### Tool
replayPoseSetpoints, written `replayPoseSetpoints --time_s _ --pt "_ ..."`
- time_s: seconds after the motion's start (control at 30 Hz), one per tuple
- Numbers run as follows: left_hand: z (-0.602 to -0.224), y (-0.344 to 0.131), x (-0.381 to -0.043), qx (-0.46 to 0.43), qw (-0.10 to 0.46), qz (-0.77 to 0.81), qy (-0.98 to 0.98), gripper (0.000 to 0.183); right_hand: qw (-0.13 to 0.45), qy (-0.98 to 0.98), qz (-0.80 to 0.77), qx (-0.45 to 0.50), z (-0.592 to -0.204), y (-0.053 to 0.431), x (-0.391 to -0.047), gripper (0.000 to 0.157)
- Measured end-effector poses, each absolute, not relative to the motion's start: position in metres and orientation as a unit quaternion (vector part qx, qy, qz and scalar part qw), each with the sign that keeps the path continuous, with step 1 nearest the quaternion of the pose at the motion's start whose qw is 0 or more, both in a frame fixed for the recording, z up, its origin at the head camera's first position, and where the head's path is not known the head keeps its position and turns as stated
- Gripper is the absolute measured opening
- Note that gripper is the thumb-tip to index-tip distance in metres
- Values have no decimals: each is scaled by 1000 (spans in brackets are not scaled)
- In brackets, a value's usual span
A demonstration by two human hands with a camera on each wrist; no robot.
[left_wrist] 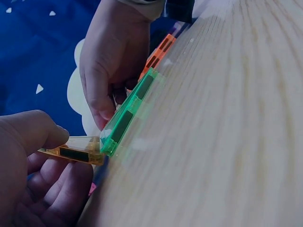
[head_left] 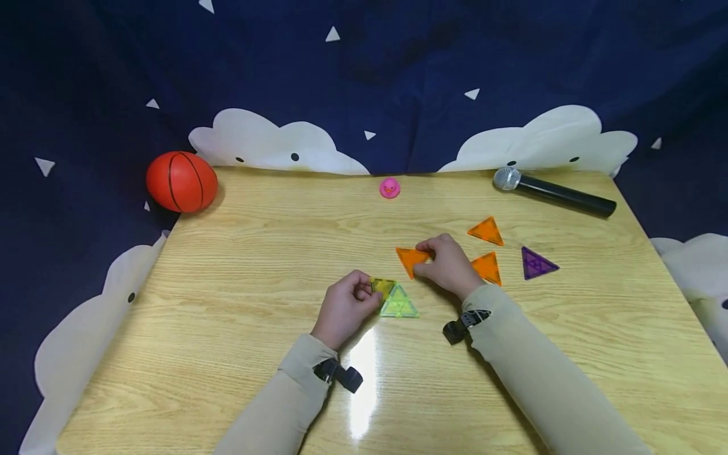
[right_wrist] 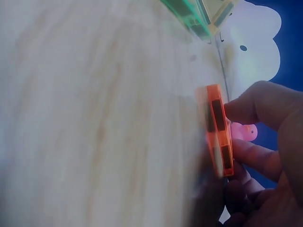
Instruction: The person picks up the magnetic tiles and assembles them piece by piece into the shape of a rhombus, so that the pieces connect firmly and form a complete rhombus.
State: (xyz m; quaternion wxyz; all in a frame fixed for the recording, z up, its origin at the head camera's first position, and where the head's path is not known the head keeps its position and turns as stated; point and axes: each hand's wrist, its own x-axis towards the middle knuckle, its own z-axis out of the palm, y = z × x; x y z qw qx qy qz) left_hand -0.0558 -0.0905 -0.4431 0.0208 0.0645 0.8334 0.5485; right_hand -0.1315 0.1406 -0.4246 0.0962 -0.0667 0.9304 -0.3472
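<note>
In the head view my left hand (head_left: 347, 304) pinches a yellow triangular magnetic tile (head_left: 382, 287) between thumb and fingers. Its edge meets a light green triangular magnetic tile (head_left: 400, 304) that lies on the table. The left wrist view shows the yellow tile (left_wrist: 75, 153) tilted against one corner of the green tile (left_wrist: 130, 111). Farther right, my right hand (head_left: 448, 264) grips an orange triangular magnetic tile (head_left: 411, 259) by its right side. Seen from the right wrist, thumb and fingers hold this orange tile (right_wrist: 220, 130) close to the tabletop, apart from the green one.
Two more orange tiles, a far one (head_left: 487, 231) and a nearer one (head_left: 489, 268) partly behind the right hand, lie beside a purple triangular tile (head_left: 537, 263). Along the back are a red ball (head_left: 182, 182), a pink duck (head_left: 389, 188) and a microphone (head_left: 560, 193).
</note>
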Motion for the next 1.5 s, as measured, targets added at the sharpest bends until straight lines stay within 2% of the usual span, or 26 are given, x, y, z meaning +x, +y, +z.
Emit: replayPoseSetpoints --time_s 1.03,1.3,1.5 --pt "-444 -90 -57 65 17 547 835 14 107 930 -336 -100 -425 155 -105 37" --pt "-443 -90 -56 69 24 552 831 14 108 928 -338 -111 -429 158 -101 59" --pt "-444 -91 -58 68 23 553 830 15 110 931 -329 -115 -427 157 -98 60"
